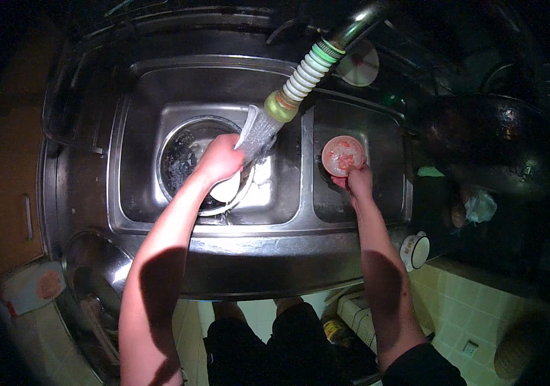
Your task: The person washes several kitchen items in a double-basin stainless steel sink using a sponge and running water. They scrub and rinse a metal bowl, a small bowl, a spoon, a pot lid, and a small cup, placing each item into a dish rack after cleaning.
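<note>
Over the left basin of a stainless steel sink, my left hand is closed on a white dish whose exact shape is partly hidden by the hand. Water pours onto it from a faucet's flexible corrugated hose with a yellow-green nozzle. Beneath the hand sits a round metal bowl. In the right basin, my right hand grips the near rim of a small pink and white bowl, holding it with the inside facing up.
A white enamel cup stands at the counter's right edge. Further right are a dark wok and a crumpled plastic bag. A round lid-like disc lies behind the sink. At the left is a metal pan.
</note>
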The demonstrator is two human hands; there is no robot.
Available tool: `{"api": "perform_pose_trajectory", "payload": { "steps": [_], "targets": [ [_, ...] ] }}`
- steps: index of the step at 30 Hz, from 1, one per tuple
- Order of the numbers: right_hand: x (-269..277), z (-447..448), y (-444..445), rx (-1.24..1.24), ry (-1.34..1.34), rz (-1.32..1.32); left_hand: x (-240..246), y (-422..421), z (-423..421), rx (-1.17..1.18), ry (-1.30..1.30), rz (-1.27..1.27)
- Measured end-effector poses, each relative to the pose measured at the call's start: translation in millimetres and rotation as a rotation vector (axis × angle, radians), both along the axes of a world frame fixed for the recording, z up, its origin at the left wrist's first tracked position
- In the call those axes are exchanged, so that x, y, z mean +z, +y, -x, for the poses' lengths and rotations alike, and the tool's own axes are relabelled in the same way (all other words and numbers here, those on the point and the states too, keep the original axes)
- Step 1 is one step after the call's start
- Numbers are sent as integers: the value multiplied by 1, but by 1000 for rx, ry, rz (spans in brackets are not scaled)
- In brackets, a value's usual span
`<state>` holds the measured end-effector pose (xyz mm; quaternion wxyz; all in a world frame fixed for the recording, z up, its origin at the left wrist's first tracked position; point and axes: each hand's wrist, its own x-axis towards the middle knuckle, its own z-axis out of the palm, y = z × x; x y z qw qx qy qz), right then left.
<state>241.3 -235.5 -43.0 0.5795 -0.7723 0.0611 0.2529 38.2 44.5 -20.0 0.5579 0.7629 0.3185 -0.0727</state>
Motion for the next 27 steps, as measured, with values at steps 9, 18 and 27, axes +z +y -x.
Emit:
{"api": "perform_pose_trajectory", "payload": {
  "steps": [9, 18, 27],
  "targets": [
    [-95, -50, -25, -39, 279, 75, -4, -9, 16, 238, -311, 1088],
    [-43, -14, -19, 78, -627, 932, -5, -20, -10, 605, -556, 1061],
    [44, 135, 130, 520, 167, -270, -14, -41, -30, 795, -547, 549]
  ]
}}
